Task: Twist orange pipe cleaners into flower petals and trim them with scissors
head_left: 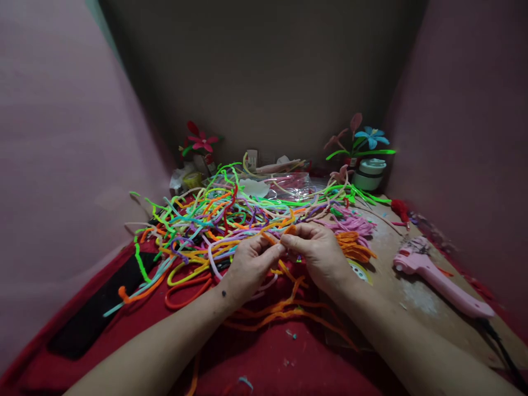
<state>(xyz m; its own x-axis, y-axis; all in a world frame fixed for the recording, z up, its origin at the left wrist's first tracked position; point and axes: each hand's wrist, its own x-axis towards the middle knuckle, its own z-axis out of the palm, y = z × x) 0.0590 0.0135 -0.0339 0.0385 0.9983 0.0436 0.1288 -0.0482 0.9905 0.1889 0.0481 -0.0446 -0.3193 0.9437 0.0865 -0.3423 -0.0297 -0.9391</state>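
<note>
My left hand (253, 264) and my right hand (319, 253) meet near the middle of the view, both with fingers pinched. An orange pipe cleaner (270, 238) is held between them, with one end rising at my right fingertips. More orange pipe cleaners (280, 314) hang and lie on the red cloth (289, 363) below my hands. Behind my hands spreads a tangled pile of coloured pipe cleaners (231, 212). A bundle of short orange pieces (355, 246) lies just beyond my right hand.
A pink glue gun (447, 283) with a black cord rests on a brown board (416, 305) at right. A black flat object (97, 308) lies at left. Along the back are pink (203, 142) and blue (371, 136) flowers, a lidded pot (369, 176) and clear plastic (289, 187).
</note>
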